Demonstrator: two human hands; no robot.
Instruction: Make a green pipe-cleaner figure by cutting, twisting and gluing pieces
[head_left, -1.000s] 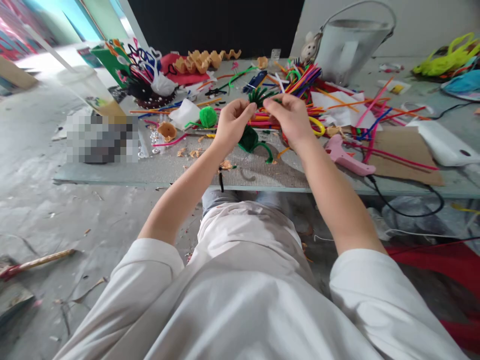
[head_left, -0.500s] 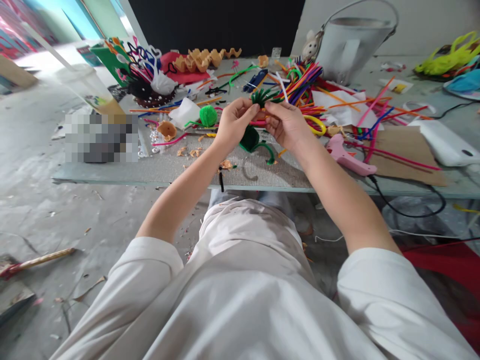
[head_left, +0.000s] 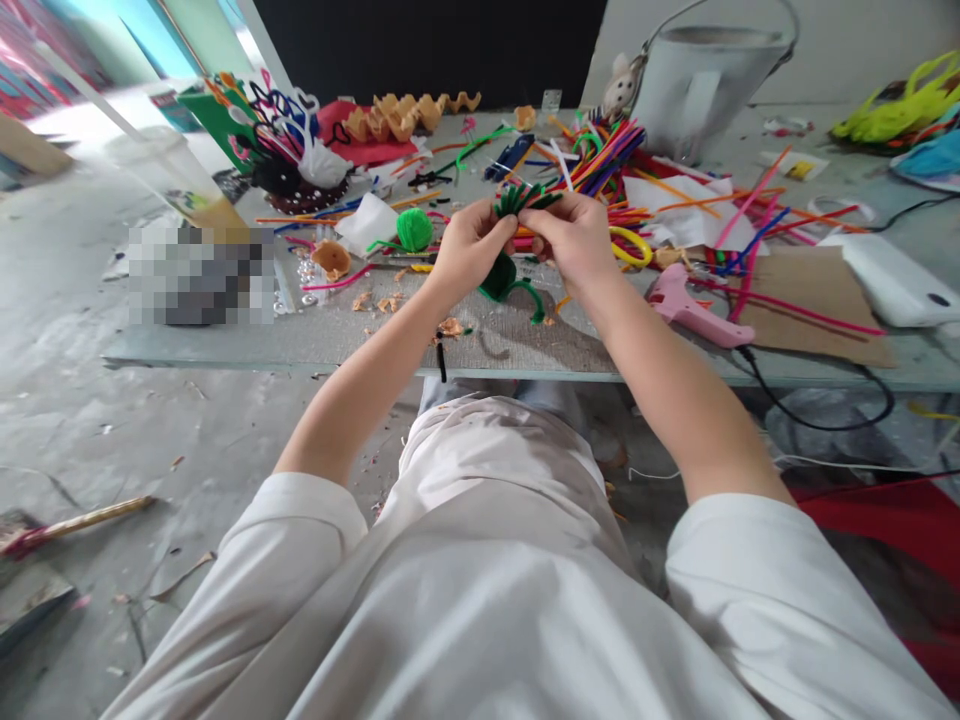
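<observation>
A green pipe-cleaner tuft (head_left: 517, 200) is pinched between the fingers and thumbs of the left hand (head_left: 471, 250) and the right hand (head_left: 570, 240), both curled nearly closed, above the middle of the tabletop (head_left: 337, 350). Just beneath the hands, a dark green pipe-cleaner bundle (head_left: 499, 278) is seen; whether it is joined to the tuft cannot be told. A green pom-pom (head_left: 415, 230) lies left of the left hand, and a heap of multicoloured pipe cleaners (head_left: 600, 160) is spread beyond the right hand. Toward the far left, looped pipe cleaners (head_left: 274, 110) are held upright in a dark studded dish (head_left: 307, 195). Near the far edge, a galvanized metal pail (head_left: 705, 85) is stood, its contents hidden from view.
</observation>
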